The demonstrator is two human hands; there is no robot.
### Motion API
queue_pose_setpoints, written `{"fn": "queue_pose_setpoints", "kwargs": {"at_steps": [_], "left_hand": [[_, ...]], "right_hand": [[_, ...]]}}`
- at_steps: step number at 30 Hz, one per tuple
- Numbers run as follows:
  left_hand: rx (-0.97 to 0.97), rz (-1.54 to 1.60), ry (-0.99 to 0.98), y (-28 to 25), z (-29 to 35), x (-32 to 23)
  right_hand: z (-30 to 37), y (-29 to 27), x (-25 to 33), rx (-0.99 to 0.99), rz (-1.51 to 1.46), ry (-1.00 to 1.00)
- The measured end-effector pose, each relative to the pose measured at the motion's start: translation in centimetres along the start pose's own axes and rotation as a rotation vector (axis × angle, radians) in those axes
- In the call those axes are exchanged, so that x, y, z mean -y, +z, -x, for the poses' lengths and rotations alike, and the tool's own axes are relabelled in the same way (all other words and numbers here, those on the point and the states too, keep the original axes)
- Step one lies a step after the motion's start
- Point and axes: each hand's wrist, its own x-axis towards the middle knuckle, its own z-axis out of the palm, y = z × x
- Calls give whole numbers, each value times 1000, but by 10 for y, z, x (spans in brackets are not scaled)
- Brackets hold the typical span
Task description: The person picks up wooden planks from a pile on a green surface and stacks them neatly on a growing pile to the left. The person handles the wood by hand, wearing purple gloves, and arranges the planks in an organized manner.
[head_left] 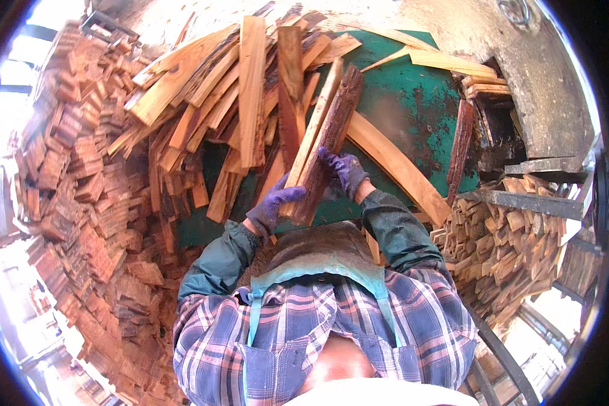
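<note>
A pale wooden strip (316, 120) and a dark bark-covered slab (332, 139) lie side by side in front of me, slanting up to the right. My left hand (275, 205), in a purple glove, is closed around the near end of the pale strip. Against the right edge of the bark-covered slab, my right hand (346, 170), gloved the same, curls its fingers onto the wood. Both pieces rise at an angle over the green table (399, 101). Parts of the fingers are hidden behind the wood.
A heap of split planks (253, 88) covers the table's left side. One long plank (396, 166) and a dark bark strip (461, 149) lie at the right. Stacked wood (81, 183) stands far left, more firewood (507, 243) right, beside a dark metal frame (521, 201).
</note>
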Motion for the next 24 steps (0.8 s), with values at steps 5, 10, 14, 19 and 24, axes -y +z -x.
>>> {"fn": "queue_pose_setpoints", "kwargs": {"at_steps": [5, 10, 14, 19, 24], "left_hand": [[-56, -7, 63, -28, 33, 4], [129, -554, 354, -37, 42, 35], [150, 482, -234, -23, 28, 58], [205, 483, -251, 19, 5, 72], [382, 196, -186, 63, -28, 78]], "right_hand": [[3, 23, 15, -362, 529, -449], [-17, 22, 107, -87, 544, -849], [-28, 24, 171, 260, 548, -1096], [10, 17, 60, -18, 699, -310], [32, -47, -2, -238, 698, -383]]}}
